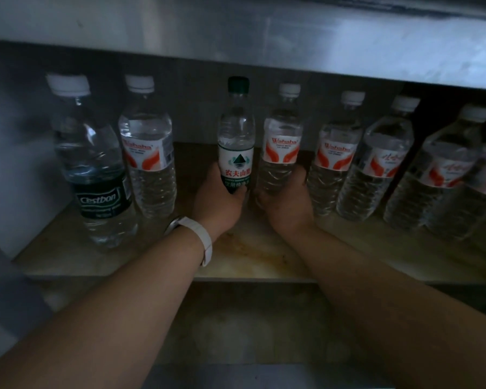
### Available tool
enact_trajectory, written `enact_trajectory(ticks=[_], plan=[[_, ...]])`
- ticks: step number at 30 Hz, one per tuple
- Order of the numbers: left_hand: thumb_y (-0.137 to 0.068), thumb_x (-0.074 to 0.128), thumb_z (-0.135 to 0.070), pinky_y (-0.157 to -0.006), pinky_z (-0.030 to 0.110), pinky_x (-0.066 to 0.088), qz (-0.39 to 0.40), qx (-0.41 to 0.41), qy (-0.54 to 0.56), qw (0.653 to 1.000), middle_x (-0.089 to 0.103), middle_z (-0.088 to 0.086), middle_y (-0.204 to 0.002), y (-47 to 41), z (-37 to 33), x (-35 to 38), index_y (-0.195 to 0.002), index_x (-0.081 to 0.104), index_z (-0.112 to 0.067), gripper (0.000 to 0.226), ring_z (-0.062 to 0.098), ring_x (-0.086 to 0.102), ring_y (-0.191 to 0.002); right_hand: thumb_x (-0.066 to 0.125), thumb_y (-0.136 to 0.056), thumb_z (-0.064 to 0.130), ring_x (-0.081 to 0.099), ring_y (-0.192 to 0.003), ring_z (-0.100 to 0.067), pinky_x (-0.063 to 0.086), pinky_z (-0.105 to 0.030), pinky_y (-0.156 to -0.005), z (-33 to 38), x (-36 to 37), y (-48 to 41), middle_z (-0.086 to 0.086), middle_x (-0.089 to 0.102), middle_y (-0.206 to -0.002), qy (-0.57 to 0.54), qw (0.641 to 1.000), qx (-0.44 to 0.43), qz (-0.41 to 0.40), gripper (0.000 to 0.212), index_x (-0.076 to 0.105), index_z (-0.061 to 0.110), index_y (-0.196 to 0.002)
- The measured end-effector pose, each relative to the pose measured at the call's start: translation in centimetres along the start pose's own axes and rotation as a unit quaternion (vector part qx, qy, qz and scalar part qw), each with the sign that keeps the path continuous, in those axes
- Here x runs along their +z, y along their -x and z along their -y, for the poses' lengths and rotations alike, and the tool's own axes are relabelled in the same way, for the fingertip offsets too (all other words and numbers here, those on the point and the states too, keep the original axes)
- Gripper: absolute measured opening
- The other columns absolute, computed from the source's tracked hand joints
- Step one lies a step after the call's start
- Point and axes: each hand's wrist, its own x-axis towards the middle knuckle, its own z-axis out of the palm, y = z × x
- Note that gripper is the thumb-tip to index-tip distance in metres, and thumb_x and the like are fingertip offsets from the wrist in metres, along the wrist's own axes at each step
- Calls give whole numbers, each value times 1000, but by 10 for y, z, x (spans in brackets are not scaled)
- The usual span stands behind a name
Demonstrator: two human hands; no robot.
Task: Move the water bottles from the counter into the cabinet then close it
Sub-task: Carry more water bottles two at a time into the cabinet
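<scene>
Now the left hand (216, 200) grips the green-capped bottle (236, 147), the right hand (285, 204) a Wahaha bottle (281, 141).

The shelf (250, 265) was pale, stained brown mid-front. Upright bottles lined its back: Cestbon bottle (96, 175) far left, Wahaha bottle (148, 153) just beside it, a gap, then green-capped bottle (236, 141) and second Wahaha bottle (282, 153), bases hidden by left hand (219, 197) and right hand (286, 204), more red-labelled bottles (335, 158) crowding rightward.

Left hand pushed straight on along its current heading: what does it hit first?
Probably the cabinet back wall. The left hand grips the green-capped bottle, and nothing shows behind it; depth is unclear in the dark.
</scene>
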Motion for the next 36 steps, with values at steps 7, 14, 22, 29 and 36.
enact_trajectory(ticks=[7, 14, 22, 29, 36], plan=[[-95, 68, -24, -90, 15, 35, -3, 27, 18, 999, 46, -28, -115, 50, -13, -23, -143, 43, -34, 55, -5, 43, -116, 68, -75, 50, 59, -115, -7, 53, -38, -96, 1, -15, 20, 8, 60, -125, -56, 997, -35, 34, 62, 50, 28, -131], [-93, 68, -26, -102, 36, 51, -142, 81, -18, 986, 61, -11, -125, 99, 0, -66, -129, 56, -32, 39, 7, 58, -118, 69, -88, 22, 44, -117, -4, 40, -25, -94, 36, -19, 59, 11, 46, -131, -118, 988, -25, 95, 56, 44, 26, -139], [-87, 76, -21, -94, 20, 40, -338, 24, -32, 940, 40, -6, -126, 105, 12, -117, -134, 46, -25, 56, 8, 46, -115, 71, -87, 28, 55, -106, -6, 48, -24, -88, 87, 27, 66, 10, 57, -118, -122, 972, -94, 178, 53, 49, 24, -135], [-77, 84, -33, -97, 37, 50, -290, -33, -27, 956, 57, -2, -136, 78, 37, -133, -140, 47, -25, 73, 19, 58, -122, 75, -84, 36, 46, -75, 10, 36, -3, -58, 102, 66, 50, 22, 49, -96, -137, 963, -113, 203, 64, 42, 18, -136], [-80, 81, -38, -83, 28, 41, -301, -38, -56, 951, 62, -4, -129, 71, 45, -129, -135, 52, -27, 63, 19, 61, -116, 79, -73, 44, 58, -117, -13, 54, -38, -93, 106, 99, 51, 4, 55, -130, -148, 962, -107, 202, 78, 40, 24, -136]])
